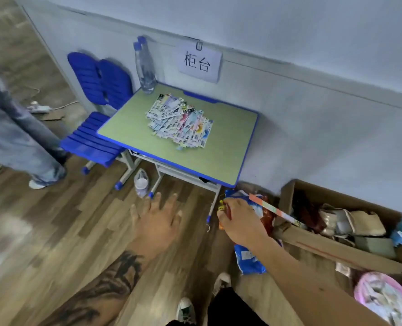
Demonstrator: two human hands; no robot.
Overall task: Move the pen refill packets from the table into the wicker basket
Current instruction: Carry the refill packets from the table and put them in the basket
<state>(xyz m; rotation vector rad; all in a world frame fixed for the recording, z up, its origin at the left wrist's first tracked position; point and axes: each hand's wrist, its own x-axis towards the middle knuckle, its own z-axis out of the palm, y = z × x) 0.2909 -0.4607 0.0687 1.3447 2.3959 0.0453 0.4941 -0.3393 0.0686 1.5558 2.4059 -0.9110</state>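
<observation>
Green-topped and edged in blue, the table [228,147] stood against the wall, and the pen refill packets [180,120] lay heaped near its middle. Below the table's near edge, the left hand [156,222] hung palm down over the floor, fingers spread straight, holding nothing, its tattooed forearm stretched toward the table. The right hand [240,223], by the table's near right leg, had its fingers curled around a long packet [275,210] that pointed toward a cardboard box [313,243]. I saw no wicker basket.

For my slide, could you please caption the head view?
Refill packets piled on the desk; left hand open, right hand holding wrappers.
</observation>
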